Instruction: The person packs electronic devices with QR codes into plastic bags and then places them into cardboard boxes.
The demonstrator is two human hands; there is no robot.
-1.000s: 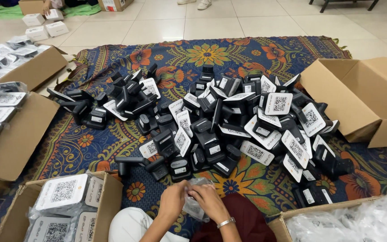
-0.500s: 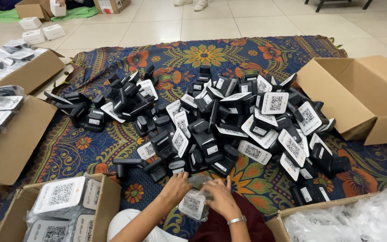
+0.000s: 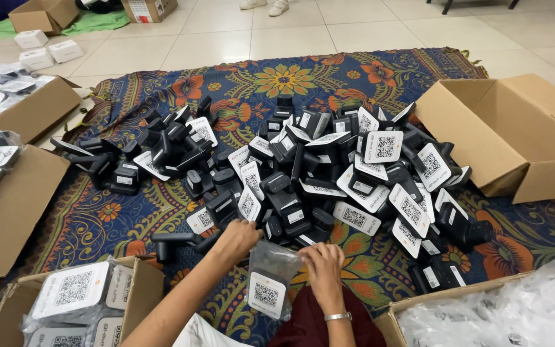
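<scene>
A large heap of small black devices (image 3: pixel 303 173) with white code-printed cards lies on a patterned rug (image 3: pixel 277 83). My left hand (image 3: pixel 236 239) reaches into the near edge of the heap and rests on a black device there. A clear plastic bag (image 3: pixel 270 276) with a black device and white card inside hangs just before me, and my right hand (image 3: pixel 322 268) pinches its upper right edge. A metal bracelet sits on my right wrist.
An open empty cardboard box (image 3: pixel 515 138) stands at the right. A box of bagged devices (image 3: pixel 81 299) sits at the lower left, with flattened cartons (image 3: pixel 8 193) beyond it. A box of clear bags (image 3: pixel 502 315) is at the lower right. Small white boxes (image 3: pixel 49 51) lie on the tiled floor.
Both hands were together on the bag. The left hand has let go and reached forward to the heap, while the right hand keeps the bagged device, now held lower and upright.
</scene>
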